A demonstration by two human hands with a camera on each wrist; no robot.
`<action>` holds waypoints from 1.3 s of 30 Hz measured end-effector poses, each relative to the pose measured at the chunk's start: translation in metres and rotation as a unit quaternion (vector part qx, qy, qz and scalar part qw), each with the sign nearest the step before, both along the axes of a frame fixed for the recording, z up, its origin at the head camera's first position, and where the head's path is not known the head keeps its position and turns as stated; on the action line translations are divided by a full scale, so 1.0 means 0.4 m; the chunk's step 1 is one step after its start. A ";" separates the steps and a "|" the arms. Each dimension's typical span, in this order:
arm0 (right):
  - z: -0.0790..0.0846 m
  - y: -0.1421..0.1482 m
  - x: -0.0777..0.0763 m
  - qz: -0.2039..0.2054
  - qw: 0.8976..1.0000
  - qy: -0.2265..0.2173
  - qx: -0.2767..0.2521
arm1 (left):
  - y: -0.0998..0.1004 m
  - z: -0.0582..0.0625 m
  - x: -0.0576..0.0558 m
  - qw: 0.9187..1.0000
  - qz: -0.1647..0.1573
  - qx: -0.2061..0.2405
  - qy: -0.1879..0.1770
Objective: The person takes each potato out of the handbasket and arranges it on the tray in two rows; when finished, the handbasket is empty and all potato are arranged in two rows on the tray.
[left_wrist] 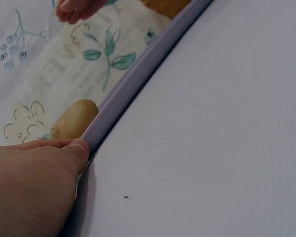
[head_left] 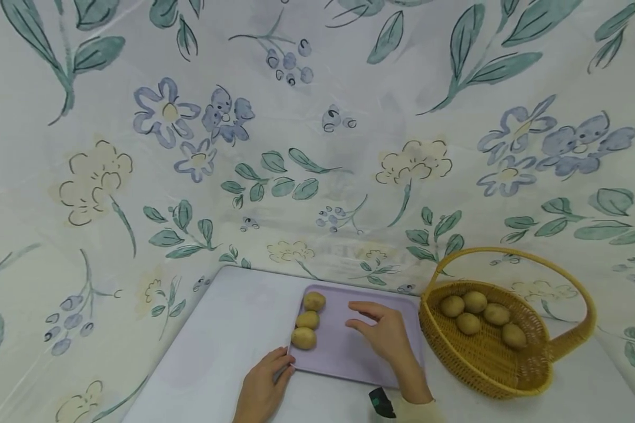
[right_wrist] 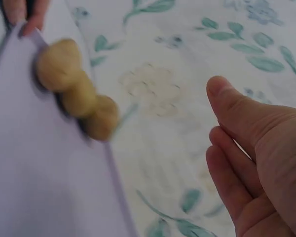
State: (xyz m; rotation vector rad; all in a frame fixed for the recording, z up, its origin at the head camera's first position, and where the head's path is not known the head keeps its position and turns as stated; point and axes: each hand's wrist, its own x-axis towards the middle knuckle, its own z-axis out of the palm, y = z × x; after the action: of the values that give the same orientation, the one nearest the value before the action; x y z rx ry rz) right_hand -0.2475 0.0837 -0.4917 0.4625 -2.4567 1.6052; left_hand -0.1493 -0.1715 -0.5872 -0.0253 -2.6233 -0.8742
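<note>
Along the left side of a lilac tray (head_left: 344, 373), three potatoes stand in a row: a far one (head_left: 314, 301), a middle one (head_left: 308, 320) and a near one (head_left: 304, 338). My left hand (head_left: 264, 382) pinches the tray's near left corner, thumb on the rim in the left wrist view, close beside a potato (left_wrist: 75, 120). Over the right half of the tray hangs my right hand (head_left: 386, 332), thumb and fingers apart with nothing between them. The right wrist view shows that hand (right_wrist: 256, 163) with its fingers loosely bent, away from the potatoes (right_wrist: 60, 65).
To the right of the tray stands a wicker basket (head_left: 487, 385) with a tall arched handle (head_left: 508, 249). Several potatoes (head_left: 496, 314) lie inside it. The tray rests on a white table (head_left: 206, 346), and a flower-patterned cloth (head_left: 296, 129) hangs behind.
</note>
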 end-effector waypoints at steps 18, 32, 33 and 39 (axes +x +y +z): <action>0.105 0.340 -0.014 -0.012 0.998 -0.056 0.001 | -0.004 0.002 0.003 1.000 -0.005 0.004 -0.028; 0.081 0.490 -0.049 -0.075 0.994 -0.072 0.021 | -0.006 -0.004 0.005 1.000 -0.002 0.009 -0.023; 0.078 0.498 -0.053 -0.080 0.994 -0.067 0.022 | -0.005 -0.004 0.005 1.000 -0.002 0.008 -0.021; 0.058 0.546 -0.072 -0.099 0.991 -0.070 0.059 | -0.002 -0.002 0.001 1.000 -0.004 0.006 -0.013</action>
State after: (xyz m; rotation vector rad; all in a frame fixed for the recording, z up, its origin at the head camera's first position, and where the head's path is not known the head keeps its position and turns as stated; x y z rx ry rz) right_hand -0.2763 0.3022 -0.4686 0.1170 -2.6152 1.4651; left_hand -0.1489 -0.1721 -0.5879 -0.0222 -2.6439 -0.8984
